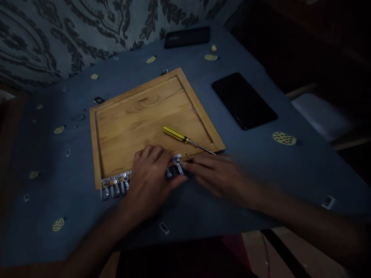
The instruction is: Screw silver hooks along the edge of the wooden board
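A square wooden board point(139, 116) with a raised rim lies on the blue cloth. Along its near edge runs a row of metal hooks point(114, 187). My left hand point(152, 175) rests over the middle of that edge, fingers curled on the hooks there. My right hand point(216, 173) reaches in from the right, blurred by motion, with its fingertips at one metal hook point(177, 164) by the board's near edge. A yellow-and-black screwdriver point(182, 137) lies on the board just beyond both hands, untouched.
A dark phone point(243, 100) lies right of the board and another dark flat object point(188, 36) at the table's far edge. The blue cloth point(58, 170) carries yellow dotted patches and small scattered bits. A patterned wall stands behind; the table edge is near me.
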A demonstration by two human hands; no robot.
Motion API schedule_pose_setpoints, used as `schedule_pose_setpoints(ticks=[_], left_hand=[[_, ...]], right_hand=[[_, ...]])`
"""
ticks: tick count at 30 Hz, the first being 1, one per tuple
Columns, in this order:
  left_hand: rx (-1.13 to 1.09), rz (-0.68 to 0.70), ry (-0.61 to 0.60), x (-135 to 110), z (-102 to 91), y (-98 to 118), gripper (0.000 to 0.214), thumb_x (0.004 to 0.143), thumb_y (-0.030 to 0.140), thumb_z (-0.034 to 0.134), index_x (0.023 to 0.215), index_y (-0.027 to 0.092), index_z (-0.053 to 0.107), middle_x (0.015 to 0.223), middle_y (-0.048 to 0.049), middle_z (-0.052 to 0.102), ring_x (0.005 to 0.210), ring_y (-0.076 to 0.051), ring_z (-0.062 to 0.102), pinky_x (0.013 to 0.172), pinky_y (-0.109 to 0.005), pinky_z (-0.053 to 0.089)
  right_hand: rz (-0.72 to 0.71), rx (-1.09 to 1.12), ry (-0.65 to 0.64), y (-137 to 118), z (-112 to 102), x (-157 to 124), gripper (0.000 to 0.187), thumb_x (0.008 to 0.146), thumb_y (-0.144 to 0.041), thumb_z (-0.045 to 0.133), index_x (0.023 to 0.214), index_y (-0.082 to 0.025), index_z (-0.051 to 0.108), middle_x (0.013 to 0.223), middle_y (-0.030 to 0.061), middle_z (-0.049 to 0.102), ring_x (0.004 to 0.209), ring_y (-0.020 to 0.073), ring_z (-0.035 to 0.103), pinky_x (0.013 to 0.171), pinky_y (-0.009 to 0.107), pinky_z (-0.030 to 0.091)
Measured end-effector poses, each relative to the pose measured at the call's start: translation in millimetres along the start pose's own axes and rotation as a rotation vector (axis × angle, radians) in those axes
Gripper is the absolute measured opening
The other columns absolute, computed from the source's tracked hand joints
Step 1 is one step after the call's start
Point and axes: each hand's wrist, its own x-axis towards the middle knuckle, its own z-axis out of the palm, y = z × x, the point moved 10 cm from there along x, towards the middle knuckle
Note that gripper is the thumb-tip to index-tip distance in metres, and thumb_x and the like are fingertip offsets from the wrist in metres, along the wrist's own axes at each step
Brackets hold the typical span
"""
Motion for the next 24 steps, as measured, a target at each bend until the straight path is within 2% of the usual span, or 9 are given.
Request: schedule_pose_setpoints(ticks=[3, 6, 8, 12, 14, 17, 20, 24], left_hand=[[-0.007, 0.005, -0.005, 0.0, 0.0, -0.2, 0.037, 0.082, 0.044, 0.081, 0.104, 0.019, 0.065, 0.105, -0.0059, 0.068, 0.102, -0.028, 0.058, 0.085, -0.044, 0.044], [-0.003, 0.01, -0.006, 0.1, -0.4, -0.5, 0.037, 0.082, 0.044, 0.081, 0.102, 0.018, 0.065, 0.102, -0.0055, 0.067, 0.101, -0.028, 0.057, 0.085, -0.044, 0.043], [-0.002, 0.008, -0.006, 0.3, -0.4, -0.9, 0.036, 0.081, 0.044, 0.081, 0.101, 0.018, 0.066, 0.1, -0.0048, 0.066, 0.1, -0.028, 0.058, 0.084, -0.043, 0.043], [0.011, -0.005, -0.018, 1.4, 1.0, -2.0, 0.036, 0.08, 0.046, 0.082, 0.098, 0.019, 0.067, 0.099, -0.0048, 0.067, 0.101, -0.028, 0.058, 0.085, -0.043, 0.043], [0.018, -0.012, -0.026, 2.1, 1.8, -2.2, 0.036, 0.08, 0.046, 0.082, 0.098, 0.019, 0.067, 0.1, -0.005, 0.067, 0.102, -0.029, 0.058, 0.086, -0.043, 0.043], [0.021, -0.011, -0.031, 2.9, 1.6, -1.5, 0.036, 0.08, 0.045, 0.082, 0.099, 0.018, 0.068, 0.101, -0.0056, 0.067, 0.103, -0.029, 0.058, 0.086, -0.044, 0.044], [0.011, -0.016, -0.043, 3.5, 1.7, -1.8, 0.036, 0.08, 0.044, 0.082, 0.099, 0.017, 0.068, 0.102, -0.0057, 0.067, 0.104, -0.029, 0.058, 0.086, -0.044, 0.043], [0.002, -0.026, -0.062, 3.7, 2.5, -2.6, 0.038, 0.08, 0.043, 0.082, 0.103, 0.016, 0.068, 0.106, -0.0062, 0.067, 0.106, -0.03, 0.058, 0.088, -0.045, 0.043]], right_hand=[[0.094, 0.108, 0.114, 9.0, -19.7, 3.7, 0.033, 0.098, -0.012, 0.047, 0.124, -0.021, 0.066, 0.093, 0.0039, 0.073, 0.08, 0.0154, 0.07, 0.072, 0.027, 0.057], [0.218, 0.078, 0.176, 26.2, -33.1, 12.7, 0.03, 0.098, -0.018, 0.053, 0.127, -0.02, 0.064, 0.093, 0.0042, 0.073, 0.075, 0.0155, 0.068, 0.065, 0.026, 0.053], [0.296, -0.032, 0.126, 38.6, -31.8, 22.4, 0.032, 0.096, -0.025, 0.059, 0.126, -0.017, 0.062, 0.098, 0.0072, 0.073, 0.077, 0.0193, 0.069, 0.063, 0.029, 0.051], [0.427, -0.21, -0.092, 59.9, -13.5, 38.1, 0.028, 0.093, -0.032, 0.064, 0.117, -0.018, 0.063, 0.107, 0.0093, 0.073, 0.081, 0.0233, 0.069, 0.06, 0.029, 0.042], [0.451, -0.2, -0.14, 64.3, -7.6, 41.9, 0.021, 0.093, -0.028, 0.063, 0.112, -0.019, 0.065, 0.104, 0.0079, 0.074, 0.082, 0.0221, 0.069, 0.061, 0.028, 0.041], [0.463, -0.094, -0.135, 67.2, -6.0, 42.8, 0.014, 0.091, -0.022, 0.063, 0.103, -0.017, 0.067, 0.091, 0.0057, 0.073, 0.079, 0.0197, 0.067, 0.064, 0.027, 0.042], [0.464, 0.09, -0.023, 66.6, -15.8, 40.5, 0.01, 0.089, -0.023, 0.064, 0.096, -0.017, 0.066, 0.075, 0.0007, 0.067, 0.065, 0.0151, 0.062, 0.059, 0.025, 0.043], [0.443, 0.335, 0.28, 58.7, -43.9, 33.0, 0.016, 0.091, -0.035, 0.065, 0.094, -0.021, 0.059, 0.074, -0.0012, 0.062, 0.058, 0.013, 0.059, 0.052, 0.025, 0.046]])
